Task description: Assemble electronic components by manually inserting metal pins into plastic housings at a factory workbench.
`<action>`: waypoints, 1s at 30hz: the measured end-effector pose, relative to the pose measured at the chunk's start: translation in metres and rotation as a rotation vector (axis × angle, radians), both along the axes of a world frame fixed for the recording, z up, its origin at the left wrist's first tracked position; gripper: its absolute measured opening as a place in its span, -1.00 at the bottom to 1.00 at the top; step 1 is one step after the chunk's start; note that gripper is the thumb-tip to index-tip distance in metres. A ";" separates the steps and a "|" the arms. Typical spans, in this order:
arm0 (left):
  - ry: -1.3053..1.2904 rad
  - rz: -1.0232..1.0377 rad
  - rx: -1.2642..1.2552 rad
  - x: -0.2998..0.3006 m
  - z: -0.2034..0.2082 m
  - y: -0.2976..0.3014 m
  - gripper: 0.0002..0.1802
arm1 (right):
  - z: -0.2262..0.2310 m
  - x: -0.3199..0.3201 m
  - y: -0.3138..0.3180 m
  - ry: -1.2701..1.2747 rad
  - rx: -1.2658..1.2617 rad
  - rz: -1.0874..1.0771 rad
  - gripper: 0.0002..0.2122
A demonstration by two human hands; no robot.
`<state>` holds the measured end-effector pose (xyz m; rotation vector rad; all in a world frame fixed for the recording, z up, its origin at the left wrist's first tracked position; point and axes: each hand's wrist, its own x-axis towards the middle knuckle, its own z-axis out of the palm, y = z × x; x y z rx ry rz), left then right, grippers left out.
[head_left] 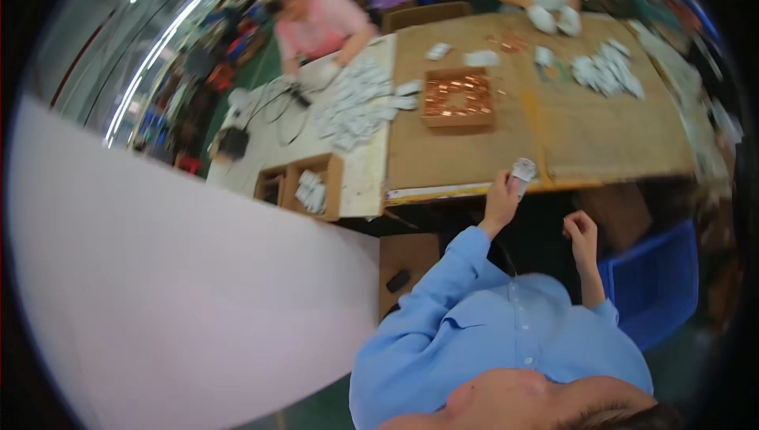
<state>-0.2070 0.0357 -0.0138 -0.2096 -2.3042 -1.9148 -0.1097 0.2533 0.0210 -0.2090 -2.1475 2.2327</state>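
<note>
My left hand (pixel 497 209) is closed around a small whitish part (pixel 522 170), its end sticking out above the fingers at the table's near edge. What kind of part it is I cannot make out. To its right my right hand (pixel 583 240) hangs in front of my body, thumb and fingers pinched together; whatever they hold is too small to name. Beyond my hands, a cardboard box (pixel 458 121) full of shiny copper-coloured pieces (pixel 457 95) stands on the cardboard-covered table (pixel 466 153).
White parts (pixel 356 106) lie heaped on the left table, another pile (pixel 607 71) at the far right. A divided carton (pixel 332 193) holds more. A blue crate (pixel 656 288) stands at my right, a large white panel (pixel 190 288) at my left. Two people work across the tables.
</note>
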 end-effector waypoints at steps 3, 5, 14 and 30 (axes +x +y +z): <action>-0.383 -0.110 0.548 0.052 0.026 0.014 -0.69 | 0.044 0.018 -0.019 0.115 0.168 -0.055 -0.93; -0.423 -0.222 0.677 0.076 0.042 0.016 -0.71 | 0.072 0.029 -0.032 0.158 0.208 -0.053 -0.92; -0.230 -0.371 0.302 0.135 0.087 0.033 -0.59 | 0.109 0.069 -0.048 0.343 0.605 -0.150 -0.94; -0.037 -0.512 0.056 0.146 0.108 0.071 -0.65 | 0.106 0.085 -0.017 0.353 0.809 -0.352 -0.91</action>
